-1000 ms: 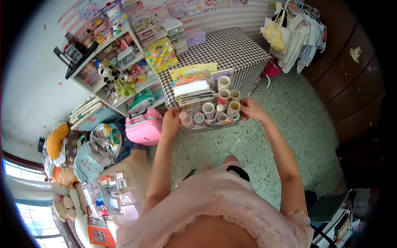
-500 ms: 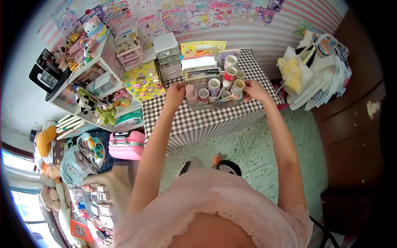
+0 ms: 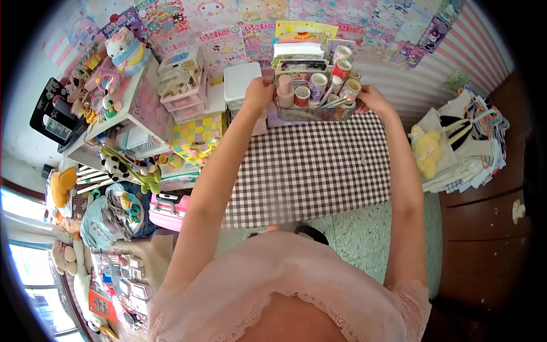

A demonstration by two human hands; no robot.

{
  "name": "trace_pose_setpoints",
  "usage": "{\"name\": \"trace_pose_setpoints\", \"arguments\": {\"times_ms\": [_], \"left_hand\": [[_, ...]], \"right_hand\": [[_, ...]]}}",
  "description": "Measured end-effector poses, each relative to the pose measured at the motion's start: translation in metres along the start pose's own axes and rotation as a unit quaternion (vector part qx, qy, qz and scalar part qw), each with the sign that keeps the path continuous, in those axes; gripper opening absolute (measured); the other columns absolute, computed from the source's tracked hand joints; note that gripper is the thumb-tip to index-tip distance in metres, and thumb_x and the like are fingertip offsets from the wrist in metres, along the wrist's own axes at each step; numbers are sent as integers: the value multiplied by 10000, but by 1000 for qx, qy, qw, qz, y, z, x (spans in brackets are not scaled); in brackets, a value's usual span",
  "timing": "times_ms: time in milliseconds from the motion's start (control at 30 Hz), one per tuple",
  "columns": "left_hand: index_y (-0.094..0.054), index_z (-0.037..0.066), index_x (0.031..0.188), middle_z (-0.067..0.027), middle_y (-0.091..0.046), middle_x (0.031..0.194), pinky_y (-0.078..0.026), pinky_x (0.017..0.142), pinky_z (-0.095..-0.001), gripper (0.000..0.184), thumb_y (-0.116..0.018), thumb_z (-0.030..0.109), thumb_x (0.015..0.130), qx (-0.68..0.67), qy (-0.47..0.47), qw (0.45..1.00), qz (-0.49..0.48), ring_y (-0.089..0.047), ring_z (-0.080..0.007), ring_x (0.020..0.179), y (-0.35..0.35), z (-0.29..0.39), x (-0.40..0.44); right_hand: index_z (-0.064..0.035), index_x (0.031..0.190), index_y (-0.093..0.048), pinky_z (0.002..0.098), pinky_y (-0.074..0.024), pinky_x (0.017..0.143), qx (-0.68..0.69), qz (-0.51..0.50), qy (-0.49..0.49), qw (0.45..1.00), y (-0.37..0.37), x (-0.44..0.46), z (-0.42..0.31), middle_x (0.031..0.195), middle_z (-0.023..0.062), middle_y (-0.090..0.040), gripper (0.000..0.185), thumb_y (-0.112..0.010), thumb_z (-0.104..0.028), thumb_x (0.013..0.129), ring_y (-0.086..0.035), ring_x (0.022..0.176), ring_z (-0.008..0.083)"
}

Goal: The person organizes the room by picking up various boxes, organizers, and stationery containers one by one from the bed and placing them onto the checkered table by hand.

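Observation:
A see-through plastic desk organizer (image 3: 313, 115) is at the far side of the checked tablecloth (image 3: 319, 165). My left hand (image 3: 260, 94) grips its left end, with the fingers partly hidden. At the right end my right hand (image 3: 374, 101) has its fingers curled against the organizer's side. Inside stand several rolls of patterned tape (image 3: 318, 85), a pink bottle (image 3: 285, 90) and some brushes or pens. Behind them, cards and papers (image 3: 296, 51) stand upright with a yellow sheet (image 3: 307, 29) at the back. Whether the organizer's base touches the cloth cannot be made out.
White drawers (image 3: 242, 80) stand just left of my left hand. Farther left are a pink drawer box (image 3: 182, 85), a yellow checked box (image 3: 196, 134) and a toy-filled shelf (image 3: 154, 91). A pink suitcase (image 3: 168, 212) sits below. Clothes (image 3: 478, 137) hang at the right.
Both hands have moved the organizer away from me, toward the wall at the back of the table. The view has shifted, and more of the checked cloth shows in front.

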State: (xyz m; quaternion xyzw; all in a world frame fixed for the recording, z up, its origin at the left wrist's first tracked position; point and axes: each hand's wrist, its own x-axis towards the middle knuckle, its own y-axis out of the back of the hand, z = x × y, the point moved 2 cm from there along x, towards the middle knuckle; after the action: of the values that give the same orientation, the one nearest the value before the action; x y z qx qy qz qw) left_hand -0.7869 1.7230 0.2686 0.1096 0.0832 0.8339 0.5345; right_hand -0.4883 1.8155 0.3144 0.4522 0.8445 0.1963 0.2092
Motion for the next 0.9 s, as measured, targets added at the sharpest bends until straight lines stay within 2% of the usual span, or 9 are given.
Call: {"name": "trace_pose_setpoints", "arguments": {"times_ms": [100, 233, 267, 433, 467, 567, 633, 733, 900], "left_hand": [[-579, -51, 763, -95, -576, 602, -435, 484, -284, 135, -524, 62, 713, -35, -4, 999, 7, -556, -156, 526, 15, 20, 26], [-580, -51, 749, -75, -571, 621, -426, 456, -272, 126, -509, 53, 746, -108, 3, 993, 57, -531, -141, 511, 46, 30, 45], [-579, -26, 892, -55, -579, 720, -454, 527, -253, 179, -490, 110, 818, -49, 16, 998, 35, -544, -124, 595, 59, 29, 51], [-581, -19, 916, -61, -586, 747, -434, 511, -237, 211, -459, 132, 832, -7, 74, 992, 103, -539, -118, 599, 106, 27, 54], [-582, -16, 912, -64, -589, 760, -435, 516, -237, 217, -446, 136, 837, -64, 79, 987, 125, -543, -125, 614, 116, 17, 61], [-602, -13, 865, -68, -576, 758, -404, 520, -287, 247, -435, 167, 831, -125, 97, 970, 187, -520, -137, 637, 131, 14, 60], [-585, 1, 927, -72, -571, 828, -411, 578, -296, 305, -423, 246, 841, -191, 139, 949, 209, -520, -148, 699, 137, 11, 63], [-553, -11, 991, -96, -562, 918, -413, 660, -304, 407, -384, 333, 856, -257, 137, 924, 248, -526, -168, 779, 136, 10, 64], [-495, -64, 1068, -140, -540, 1036, -395, 769, -323, 542, -328, 411, 865, -177, 134, 933, 284, -522, -212, 900, 134, 14, 64]], "right_hand": [[50, 882, -557, 198, -459, 411, -7, -19, 14, 1000, 9, 32, -20, 638, 68, -586, 364, -490, -304, 829, -560, 473, 101], [28, 907, -539, 205, -458, 416, 17, -46, 36, 998, -3, 76, -44, 608, 46, -569, 299, -470, -255, 837, -549, 470, 96], [28, 908, -540, 205, -460, 418, 35, -58, 39, 997, -10, 90, -47, 611, 46, -572, 302, -468, -257, 838, -550, 470, 97], [28, 889, -552, 197, -476, 443, 68, -112, 52, 990, -57, 133, -76, 647, 45, -587, 316, -476, -273, 835, -566, 498, 95], [55, 866, -543, 220, -484, 432, 69, -111, 51, 990, -66, 138, -83, 641, 93, -589, 300, -479, -234, 818, -573, 485, 132], [50, 827, -548, 220, -480, 424, 110, -118, 59, 985, -92, 153, -93, 616, 88, -582, 284, -470, -223, 819, -568, 477, 129], [46, 817, -547, 221, -478, 421, 112, -130, 59, 983, -103, 163, -97, 617, 89, -584, 269, -466, -210, 817, -564, 472, 128], [48, 809, -546, 220, -479, 422, 106, -128, 49, 985, -112, 176, -97, 621, 90, -585, 260, -468, -200, 815, -565, 473, 130], [70, 828, -540, 240, -487, 416, 132, -115, 41, 984, -122, 183, -95, 630, 110, -584, 257, -472, -178, 813, -581, 488, 166]]}}
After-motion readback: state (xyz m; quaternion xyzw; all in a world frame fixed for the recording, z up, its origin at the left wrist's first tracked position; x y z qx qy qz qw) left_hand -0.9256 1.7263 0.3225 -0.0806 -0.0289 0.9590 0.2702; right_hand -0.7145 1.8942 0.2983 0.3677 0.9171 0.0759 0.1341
